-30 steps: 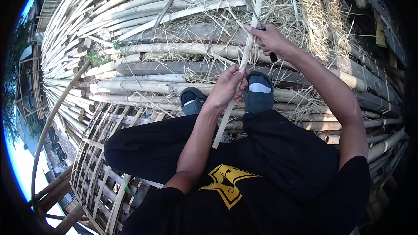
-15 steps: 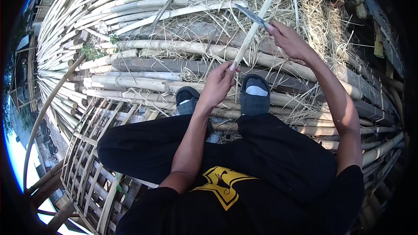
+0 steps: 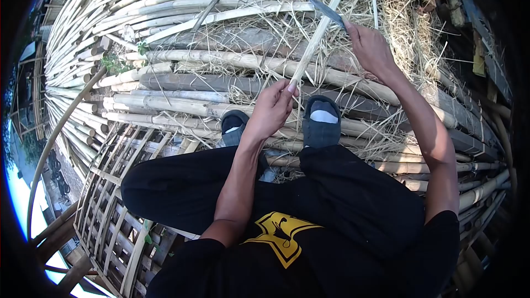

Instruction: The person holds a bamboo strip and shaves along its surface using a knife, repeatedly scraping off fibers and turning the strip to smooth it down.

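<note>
Reaching forward, the left hand (image 3: pixel 273 108) was closed around one pale strip (image 3: pixel 315 40), thumb laid on it; the strip slanted away to the upper right, above bamboo poles (image 3: pixel 210 59) and straw (image 3: pixel 406 33); the right hand (image 3: pixel 371 49), arm bent outward at the elbow, was grasping one knife (image 3: pixel 327 11), its handle hidden, its blade crossing the strip near the far end; two dark shoes (image 3: pixel 322 132) held the feet; one slatted lattice (image 3: pixel 105 176) lay lower left.
</note>
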The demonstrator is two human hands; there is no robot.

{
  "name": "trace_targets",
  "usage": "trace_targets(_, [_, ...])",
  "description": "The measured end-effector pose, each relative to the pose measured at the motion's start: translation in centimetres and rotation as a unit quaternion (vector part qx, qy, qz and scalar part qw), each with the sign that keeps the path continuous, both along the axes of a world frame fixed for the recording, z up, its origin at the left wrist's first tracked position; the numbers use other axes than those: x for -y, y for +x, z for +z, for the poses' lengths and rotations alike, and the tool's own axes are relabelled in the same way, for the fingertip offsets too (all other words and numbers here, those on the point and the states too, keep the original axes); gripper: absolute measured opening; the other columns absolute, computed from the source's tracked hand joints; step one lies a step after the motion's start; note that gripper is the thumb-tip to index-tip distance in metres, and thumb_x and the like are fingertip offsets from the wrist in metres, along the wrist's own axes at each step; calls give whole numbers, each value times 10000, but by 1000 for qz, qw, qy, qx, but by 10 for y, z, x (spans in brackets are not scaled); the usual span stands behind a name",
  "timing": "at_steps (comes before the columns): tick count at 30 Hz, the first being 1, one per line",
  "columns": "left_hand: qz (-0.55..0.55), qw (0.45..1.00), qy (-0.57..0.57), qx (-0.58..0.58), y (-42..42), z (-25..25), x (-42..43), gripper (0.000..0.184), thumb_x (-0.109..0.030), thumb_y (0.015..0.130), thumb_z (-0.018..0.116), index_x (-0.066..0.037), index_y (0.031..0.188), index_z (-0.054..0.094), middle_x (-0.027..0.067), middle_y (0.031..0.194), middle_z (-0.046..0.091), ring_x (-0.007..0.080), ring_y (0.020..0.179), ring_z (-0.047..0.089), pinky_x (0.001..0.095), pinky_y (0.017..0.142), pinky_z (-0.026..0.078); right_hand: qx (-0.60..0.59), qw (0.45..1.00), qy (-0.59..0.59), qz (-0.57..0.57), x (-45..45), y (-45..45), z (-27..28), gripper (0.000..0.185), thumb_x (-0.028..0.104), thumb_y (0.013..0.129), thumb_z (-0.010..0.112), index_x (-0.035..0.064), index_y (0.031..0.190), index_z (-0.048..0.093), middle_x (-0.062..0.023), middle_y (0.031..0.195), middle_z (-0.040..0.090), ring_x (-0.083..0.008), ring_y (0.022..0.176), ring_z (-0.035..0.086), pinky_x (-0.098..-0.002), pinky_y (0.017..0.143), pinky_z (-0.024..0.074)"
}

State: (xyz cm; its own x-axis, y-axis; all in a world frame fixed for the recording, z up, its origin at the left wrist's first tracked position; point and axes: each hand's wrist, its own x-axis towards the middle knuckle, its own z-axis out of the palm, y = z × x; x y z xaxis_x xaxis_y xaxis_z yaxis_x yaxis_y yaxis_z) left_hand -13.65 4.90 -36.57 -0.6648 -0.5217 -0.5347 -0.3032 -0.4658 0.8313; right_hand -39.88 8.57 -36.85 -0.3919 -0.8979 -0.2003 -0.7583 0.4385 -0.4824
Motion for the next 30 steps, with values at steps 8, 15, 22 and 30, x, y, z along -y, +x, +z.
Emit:
trace_targets(8, [7, 1000, 16, -6, 1, -1, -2, 209, -232, 1022, 418, -61, 923, 485, -82, 533, 302, 2, 392, 220, 191, 338, 164, -16, 1000, -5, 21, -2, 0, -2, 672, 480, 1007, 267, 9, 670, 608, -151, 499, 542, -323, 497, 573, -450, 525, 474])
trace_targets(15, [16, 999, 29, 7, 4, -1, -2, 205, -223, 1021, 416, -60, 913, 480, -82, 535, 300, 5, 383, 209, 193, 335, 157, 23, 998, -1, 66, -8, 20, -8, 649, 423, 1017, 266, -19, 690, 611, -184, 514, 543, -366, 490, 572, -485, 532, 472])
trace_targets(22, [22, 997, 71, 3, 6, 3, 0, 201, -210, 1017, 426, -51, 917, 498, -69, 536, 349, 15, 395, 266, 208, 352, 194, -19, 997, -42, 61, -13, 43, -8, 639, 431, 1015, 263, -10, 726, 625, -190, 520, 547, -362, 503, 585, -474, 528, 488])
trace_targets(30, [21, 999, 43, -10, 0, 3, 0, 206, -239, 1022, 416, -68, 925, 478, -84, 535, 298, 4, 379, 208, 192, 331, 157, -26, 998, -58, 27, -8, 25, 4, 630, 430, 1010, 268, -10, 739, 628, -221, 559, 569, -405, 568, 604, -503, 593, 501])
